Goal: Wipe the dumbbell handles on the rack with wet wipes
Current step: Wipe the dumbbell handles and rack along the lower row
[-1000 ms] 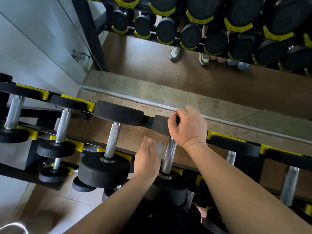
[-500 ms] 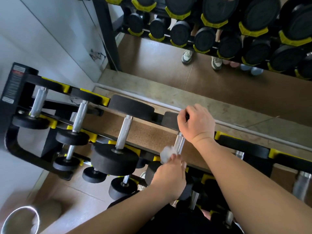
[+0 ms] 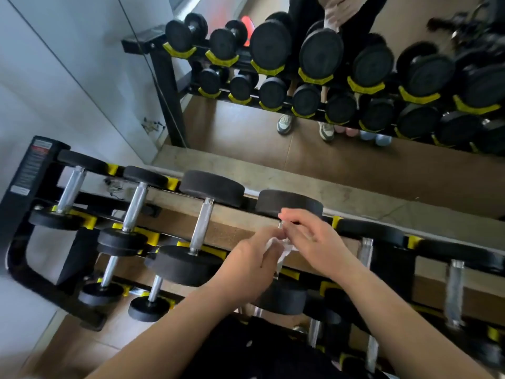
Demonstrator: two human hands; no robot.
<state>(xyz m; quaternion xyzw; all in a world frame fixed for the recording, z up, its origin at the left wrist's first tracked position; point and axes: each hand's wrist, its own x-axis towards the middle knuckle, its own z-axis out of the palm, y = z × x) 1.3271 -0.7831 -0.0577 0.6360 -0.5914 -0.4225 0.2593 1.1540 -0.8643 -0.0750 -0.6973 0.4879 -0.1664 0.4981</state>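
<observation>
Dumbbell handle fourth from the left on the top tier of the rack is the one being worked. It lies almost wholly hidden behind the two hands, with only a thin chrome sliver showing between them, and its far head and near head sit on the rails. A moment ago the right hand was clamped over that far head, steadying the weight while the left rubbed the wipe along the bar; now the right hand has let go of the head and come down to the wipe itself. The left hand pinches the crumpled wet wipe in its curled fingers, close against the bar. The right hand's fingers are loosely spread and fairly straight, with their tips at the wipe's upper edge; whether the thumb nips the cloth I cannot tell. To my eye the scrubbing stroke has paused and the wipe is being refolded, turned to a fresh face or wrapped round the bar, rather than this handle being finished. The neighbouring handle to the left and the others along the tier stand bare, and nothing shows which are already wiped, so how far along the job stands cannot be read here.
</observation>
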